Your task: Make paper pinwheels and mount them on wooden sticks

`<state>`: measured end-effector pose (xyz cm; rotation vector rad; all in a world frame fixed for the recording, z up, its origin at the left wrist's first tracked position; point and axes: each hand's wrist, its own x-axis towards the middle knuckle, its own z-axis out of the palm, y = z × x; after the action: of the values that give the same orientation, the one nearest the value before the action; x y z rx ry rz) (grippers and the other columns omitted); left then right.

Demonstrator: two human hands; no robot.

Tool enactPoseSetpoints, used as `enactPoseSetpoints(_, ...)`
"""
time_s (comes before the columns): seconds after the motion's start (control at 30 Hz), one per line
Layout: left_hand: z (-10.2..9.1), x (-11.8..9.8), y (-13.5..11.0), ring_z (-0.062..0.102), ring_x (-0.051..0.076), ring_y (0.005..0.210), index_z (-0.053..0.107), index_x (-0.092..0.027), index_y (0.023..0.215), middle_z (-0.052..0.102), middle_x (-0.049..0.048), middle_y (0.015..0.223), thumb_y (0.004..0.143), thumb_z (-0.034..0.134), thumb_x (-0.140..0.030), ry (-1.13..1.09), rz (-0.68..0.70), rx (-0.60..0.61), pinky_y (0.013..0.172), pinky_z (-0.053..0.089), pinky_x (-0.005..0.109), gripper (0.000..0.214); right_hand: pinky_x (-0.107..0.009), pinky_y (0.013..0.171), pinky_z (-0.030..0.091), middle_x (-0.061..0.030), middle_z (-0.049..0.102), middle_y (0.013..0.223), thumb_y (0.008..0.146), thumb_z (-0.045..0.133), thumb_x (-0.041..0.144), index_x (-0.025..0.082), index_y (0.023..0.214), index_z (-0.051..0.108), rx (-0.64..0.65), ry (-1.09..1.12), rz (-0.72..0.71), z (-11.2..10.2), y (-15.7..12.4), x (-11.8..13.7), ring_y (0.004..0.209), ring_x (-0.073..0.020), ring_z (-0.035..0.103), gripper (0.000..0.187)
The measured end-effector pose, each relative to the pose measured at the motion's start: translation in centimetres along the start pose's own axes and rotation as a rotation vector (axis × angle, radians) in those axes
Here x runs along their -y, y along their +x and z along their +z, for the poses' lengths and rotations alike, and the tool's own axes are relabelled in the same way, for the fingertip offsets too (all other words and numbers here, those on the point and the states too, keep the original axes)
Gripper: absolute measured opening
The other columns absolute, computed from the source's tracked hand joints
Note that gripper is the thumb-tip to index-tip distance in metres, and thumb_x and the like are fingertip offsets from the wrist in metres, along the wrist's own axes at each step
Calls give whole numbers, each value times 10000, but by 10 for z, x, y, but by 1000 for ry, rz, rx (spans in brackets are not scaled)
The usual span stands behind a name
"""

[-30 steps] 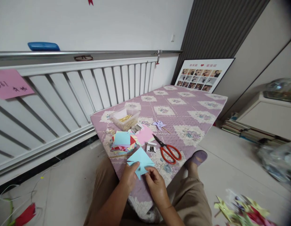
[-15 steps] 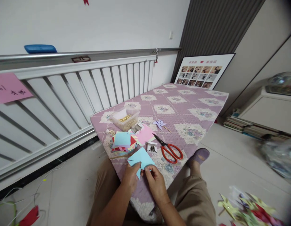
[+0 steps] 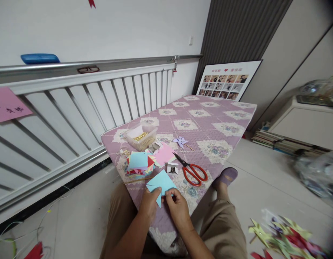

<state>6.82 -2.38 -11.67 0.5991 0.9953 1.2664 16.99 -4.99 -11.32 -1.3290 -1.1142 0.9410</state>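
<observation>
Hands meet over the near corner of the worktop [image 3: 209, 118], and we hold a light blue paper [image 3: 160, 182] between them: our left hand [image 3: 150, 202] pinches its near left edge with thumb on top, our right hand [image 3: 177, 207] pinches the near edge just beside it, fingers curled closed on the sheet. The paper lies partly on the purple quilted cover, its far corner pointing away from us, with a folded flap at the left. Just beyond it sits a stack of coloured sheets [image 3: 139, 162], a pink sheet [image 3: 164, 154] beside that, and red scissors [image 3: 192, 171] to the right, blades shut and pointing towards the stack. A small black and white card [image 3: 172, 169] lies between paper and scissors. Further back stands a clear box [image 3: 140, 137] with thin sticks inside, and near it a small lilac pinwheel [image 3: 180, 141]. Our knees flank the corner, and more pinwheels [image 3: 285, 237] lie blurred on the floor at right
</observation>
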Motion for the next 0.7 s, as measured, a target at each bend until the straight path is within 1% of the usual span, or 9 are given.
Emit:
enactPoseSetpoints(0.2,1,1,0,621,180,665,660,-142,788,687,40,721,580,780,-300,49,6,-31,642,484,285,287,-285,605,443,2,632,564,812,568,384,224,604,542,6,-8,6,-1,1,3,571,-192,575,264)
enactPoseSetpoints(0.43,1,1,0,620,177,676,658,-144,845,686,42,757,608,760,-273,17,7,20,622,490,281,289,-286,591,428,1,635,567,814,567,399,229,606,538,5,-17,10,0,0,2,564,-193,570,270)
enactPoseSetpoints(0.6,1,2,1,605,162,636,652,-136,789,670,29,703,608,750,-270,63,20,-15,603,474,271,246,-287,610,432,6,633,582,825,562,387,226,624,533,7,-16,8,-1,-1,-1,576,-189,572,259)
enactPoseSetpoints(0.7,2,2,0,604,165,640,653,-134,792,673,31,702,595,754,-280,72,21,-33,612,474,276,265,-288,612,429,5,633,589,823,567,388,221,631,537,11,-9,8,-1,0,-3,578,-187,567,256)
